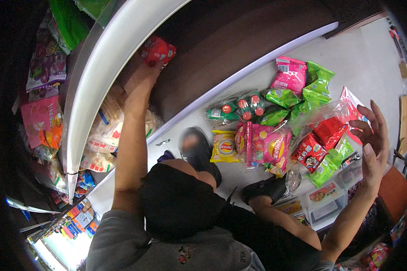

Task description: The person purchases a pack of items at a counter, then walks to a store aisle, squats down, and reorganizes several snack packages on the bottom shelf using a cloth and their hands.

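Observation:
My left arm reaches past a curved white shelf edge [98,54] into a dark brown shelf space [203,44]. At its end my left hand [148,68] is on a red snack packet [160,50]; the fingers are mostly hidden. My right hand [373,142] hangs in the air with fingers spread, holding nothing. Beside it on the pale floor [352,57] lie red candy packets [310,152], partly under clear plastic film [312,117]. Pink Lay's chip bags [268,145], a yellow Lay's bag [224,145] and green snack bags [315,98] lie close by.
Wrapped green bottles with red caps [246,106] and a pink snack bag [290,74] lie near the shelf base. Clear plastic boxes [327,206] stand beside my right foot [264,189]. Clear bags of pale food [101,139] and hanging snack packets [45,67] fill the left shelving.

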`<state>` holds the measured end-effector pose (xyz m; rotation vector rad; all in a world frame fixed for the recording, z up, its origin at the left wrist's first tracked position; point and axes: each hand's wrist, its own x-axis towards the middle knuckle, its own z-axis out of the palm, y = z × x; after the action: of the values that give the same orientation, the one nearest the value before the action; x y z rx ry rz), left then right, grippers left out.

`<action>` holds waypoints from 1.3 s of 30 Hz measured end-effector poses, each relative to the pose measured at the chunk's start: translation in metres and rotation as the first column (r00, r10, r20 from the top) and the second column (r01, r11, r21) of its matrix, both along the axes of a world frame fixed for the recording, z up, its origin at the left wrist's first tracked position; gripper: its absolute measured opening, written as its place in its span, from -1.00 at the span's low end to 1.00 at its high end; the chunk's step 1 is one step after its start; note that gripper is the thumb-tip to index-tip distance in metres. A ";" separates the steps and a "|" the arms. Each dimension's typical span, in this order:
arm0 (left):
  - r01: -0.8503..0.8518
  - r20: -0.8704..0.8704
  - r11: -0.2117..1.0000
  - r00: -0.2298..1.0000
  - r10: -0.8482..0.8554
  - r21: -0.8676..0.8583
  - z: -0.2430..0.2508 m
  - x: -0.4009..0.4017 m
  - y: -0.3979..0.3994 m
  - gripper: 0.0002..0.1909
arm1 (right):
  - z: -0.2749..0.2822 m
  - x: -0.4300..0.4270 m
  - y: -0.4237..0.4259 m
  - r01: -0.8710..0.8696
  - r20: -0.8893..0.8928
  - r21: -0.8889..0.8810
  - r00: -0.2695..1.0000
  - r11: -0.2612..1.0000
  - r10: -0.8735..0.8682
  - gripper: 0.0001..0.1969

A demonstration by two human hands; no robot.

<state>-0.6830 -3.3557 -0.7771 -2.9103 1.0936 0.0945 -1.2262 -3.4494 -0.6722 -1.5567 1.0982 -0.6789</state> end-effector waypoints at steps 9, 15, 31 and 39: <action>0.387 -0.392 0.830 0.747 -0.537 -0.401 -0.044 0.124 -0.014 -0.18 | -0.013 -0.064 0.036 0.171 0.019 0.130 0.984 0.977 -0.175 -0.08; 0.353 -0.460 0.803 0.678 -0.573 -0.481 -0.071 0.177 0.015 -0.04 | -0.036 -0.082 0.048 0.135 -0.246 0.236 0.966 0.962 -0.075 -0.41; 0.139 -0.478 0.817 0.751 -0.456 -0.560 -0.078 0.199 0.046 0.21 | -0.112 -0.021 0.093 0.414 -0.683 0.210 0.710 0.886 -0.170 -0.47; 0.157 -0.454 0.845 0.785 -0.420 -0.511 -0.056 0.171 0.045 0.16 | -0.164 -0.041 0.074 0.457 -0.538 -0.499 0.503 0.737 -0.676 -0.38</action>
<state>-0.5116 -3.3109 -0.8335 -3.1242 1.8853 0.8369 -1.2673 -3.3758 -0.8364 -1.7491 2.2729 -0.7246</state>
